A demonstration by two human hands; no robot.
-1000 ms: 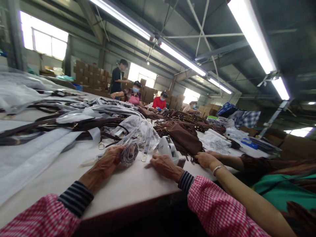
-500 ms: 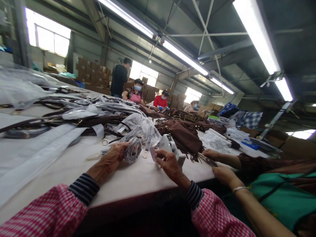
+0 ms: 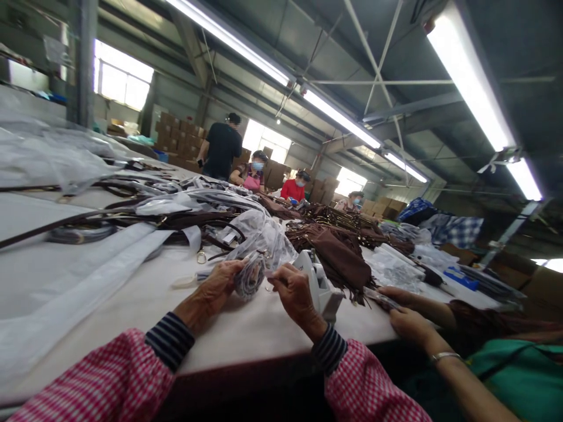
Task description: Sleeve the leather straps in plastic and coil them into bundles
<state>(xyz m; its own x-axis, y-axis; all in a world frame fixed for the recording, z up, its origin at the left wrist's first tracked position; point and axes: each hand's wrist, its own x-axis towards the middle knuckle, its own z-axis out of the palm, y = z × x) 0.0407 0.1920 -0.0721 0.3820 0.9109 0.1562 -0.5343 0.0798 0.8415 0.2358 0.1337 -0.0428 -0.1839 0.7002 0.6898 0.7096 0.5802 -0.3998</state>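
My left hand (image 3: 214, 293) grips a rolled-up strap (image 3: 250, 279) that looks wrapped in clear plastic, held above the table edge. Close to the roll's right side, my right hand (image 3: 298, 298) has thumb and fingers pinched on a small piece of clear tape (image 3: 269, 274), only faintly visible. Just behind that hand stands a pale tape dispenser (image 3: 324, 290), partly covered by it. A metal ring (image 3: 201, 257) of another strap lies beyond my left hand.
Plastic-wrapped straps (image 3: 211, 202) heap across the white table (image 3: 237, 346). Brown fringed bags (image 3: 338, 252) pile behind the dispenser. At right, a co-worker's hands (image 3: 411, 322) hold a plastic-wrapped item (image 3: 382, 299). Several people are at the far side.
My right hand has moved left with the tape, from beside the dispenser to the strap roll. My left hand still holds the roll. The view has shifted somewhat.
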